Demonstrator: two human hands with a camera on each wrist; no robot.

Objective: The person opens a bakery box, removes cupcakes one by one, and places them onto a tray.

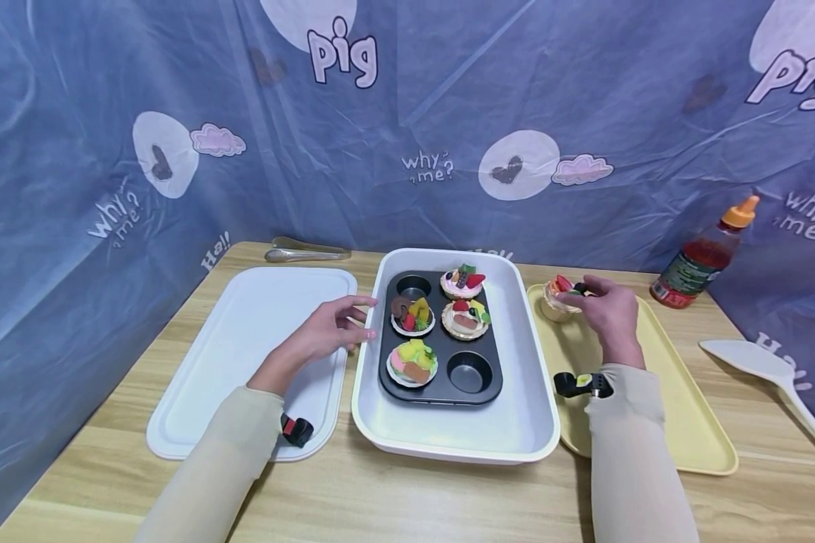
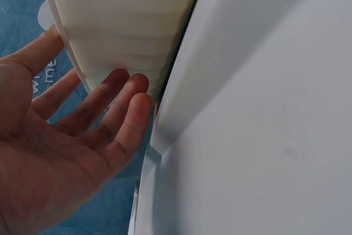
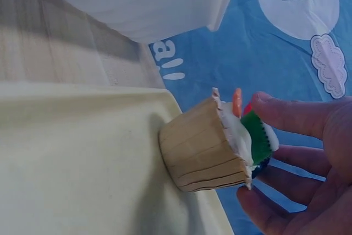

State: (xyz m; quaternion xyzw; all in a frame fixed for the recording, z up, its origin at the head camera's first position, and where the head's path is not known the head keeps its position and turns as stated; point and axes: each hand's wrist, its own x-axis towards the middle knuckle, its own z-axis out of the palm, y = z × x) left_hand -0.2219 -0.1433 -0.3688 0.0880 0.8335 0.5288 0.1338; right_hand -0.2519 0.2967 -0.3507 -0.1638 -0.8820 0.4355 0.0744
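In the head view my right hand (image 1: 607,305) is at a toy cupcake (image 1: 555,305) on the yellow tray (image 1: 686,407). Thumb and fingers pinch its topping and rim in the right wrist view, where its brown ridged cup (image 3: 201,149) leans sideways in the picture. My left hand (image 1: 326,328) touches the left rim of a white deep tub (image 1: 441,441), fingers loosely spread along its outer wall (image 2: 121,20). Inside the tub lies a black muffin tin (image 1: 441,351). Several toy cupcakes with fruit toppings sit in it; its rear-left and front-right cups (image 1: 469,372) are bare.
A flat white tray (image 1: 265,332) lies left of the tub, with metal tongs (image 1: 306,253) behind it. At the right stand a red sauce bottle (image 1: 702,260) with an orange cap and, nearer, a white spoon (image 1: 754,358). A blue printed cloth (image 1: 407,113) hangs behind.
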